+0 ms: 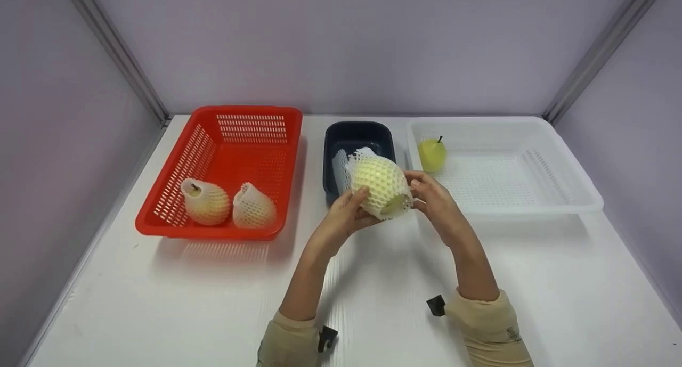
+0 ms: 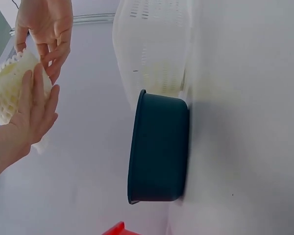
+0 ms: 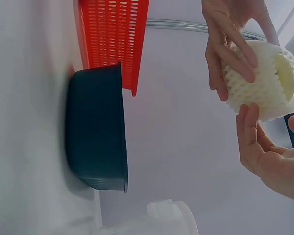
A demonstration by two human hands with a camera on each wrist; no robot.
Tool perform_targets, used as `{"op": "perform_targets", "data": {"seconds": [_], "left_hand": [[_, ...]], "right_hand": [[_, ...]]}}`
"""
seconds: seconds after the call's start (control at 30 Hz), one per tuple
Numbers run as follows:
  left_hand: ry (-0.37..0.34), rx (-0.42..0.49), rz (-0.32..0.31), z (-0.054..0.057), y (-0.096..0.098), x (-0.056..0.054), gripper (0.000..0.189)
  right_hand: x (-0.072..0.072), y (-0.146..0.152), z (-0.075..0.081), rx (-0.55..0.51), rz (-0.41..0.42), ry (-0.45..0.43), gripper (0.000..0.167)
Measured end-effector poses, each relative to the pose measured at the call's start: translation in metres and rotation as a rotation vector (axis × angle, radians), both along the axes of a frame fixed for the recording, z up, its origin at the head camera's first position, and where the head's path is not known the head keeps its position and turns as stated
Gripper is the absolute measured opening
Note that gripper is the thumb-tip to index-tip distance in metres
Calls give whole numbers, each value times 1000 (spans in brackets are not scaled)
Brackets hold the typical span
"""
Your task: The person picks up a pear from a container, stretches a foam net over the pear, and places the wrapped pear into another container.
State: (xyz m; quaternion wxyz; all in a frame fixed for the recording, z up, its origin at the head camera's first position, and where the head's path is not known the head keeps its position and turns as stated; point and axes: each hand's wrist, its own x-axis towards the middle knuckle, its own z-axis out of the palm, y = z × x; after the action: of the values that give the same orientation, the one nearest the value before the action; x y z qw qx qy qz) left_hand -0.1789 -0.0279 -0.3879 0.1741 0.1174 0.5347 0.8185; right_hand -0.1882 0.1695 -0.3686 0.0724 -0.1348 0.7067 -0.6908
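Observation:
A pale yellow-green pear in a white foam net point(image 1: 377, 183) is held up above the table. My left hand point(image 1: 343, 215) grips it from the left, thumb on the near side and fingers beneath. Beside the net's open end, where bare fruit shows, my right hand point(image 1: 434, 199) touches the foam with loosely bent fingers; in the right wrist view its thumb stands apart from the fingers. Behind the held fruit is a dark blue basin point(image 1: 359, 126) with an empty foam net point(image 1: 341, 170) inside, partly hidden.
On the left, a red basket point(image 1: 213, 231) contains two netted pears, one foam-wrapped pear point(image 1: 206, 203) and another foam-wrapped pear point(image 1: 254, 208). A white basket point(image 1: 533, 210) at right contains a bare pear point(image 1: 432, 155) near its left wall. Walls enclose the table's back and sides.

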Motion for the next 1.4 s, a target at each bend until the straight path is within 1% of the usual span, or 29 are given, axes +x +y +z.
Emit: {"op": "perform_targets", "data": {"seconds": [0.1,0.2,0.27,0.37,0.43,0.6,0.7,0.8,0.93,1.03,1.13,1.2,1.27,1.3,1.4], "left_hand": [[-17,49,-12,1,3,-2,52],[-19,79,-20,0,4,-4,58],[-19,85,-26,-1,4,-5,66],[-10,77,-28,-3,3,-7,83],[-4,68,-30,-5,2,-7,91],[15,76,-34,-6,0,-7,93],[46,67,-39,-6,-1,-6,98],[65,11,-25,-4,-2,-6,102],[98,-97,18,-2,-2,-5,93],[164,-193,65,-2,-1,-4,85],[240,-317,132,-1,1,-1,86],[278,-382,154,0,1,4,88],[297,-361,129,3,1,8,87],[297,-336,107,4,0,10,86],[266,-222,40,8,-3,13,81]], "right_hand": [[0,0,2,-28,-16,2,40],[1,0,3,-56,-18,16,38],[1,-1,3,-78,-15,24,37],[2,-2,3,-106,-13,32,35],[3,-3,3,-118,-13,32,35],[5,-5,4,-97,-17,27,35],[5,-5,5,-61,-33,12,36],[4,-5,4,-30,-41,2,37],[1,-5,3,-19,-14,27,38],[0,-5,2,-19,6,49,40],[-1,-6,2,-13,20,61,42],[-1,-6,2,-11,24,57,43],[-1,-7,3,-29,28,47,43],[-1,-7,4,-44,26,40,43],[-1,-8,5,-90,-8,14,40]]}}
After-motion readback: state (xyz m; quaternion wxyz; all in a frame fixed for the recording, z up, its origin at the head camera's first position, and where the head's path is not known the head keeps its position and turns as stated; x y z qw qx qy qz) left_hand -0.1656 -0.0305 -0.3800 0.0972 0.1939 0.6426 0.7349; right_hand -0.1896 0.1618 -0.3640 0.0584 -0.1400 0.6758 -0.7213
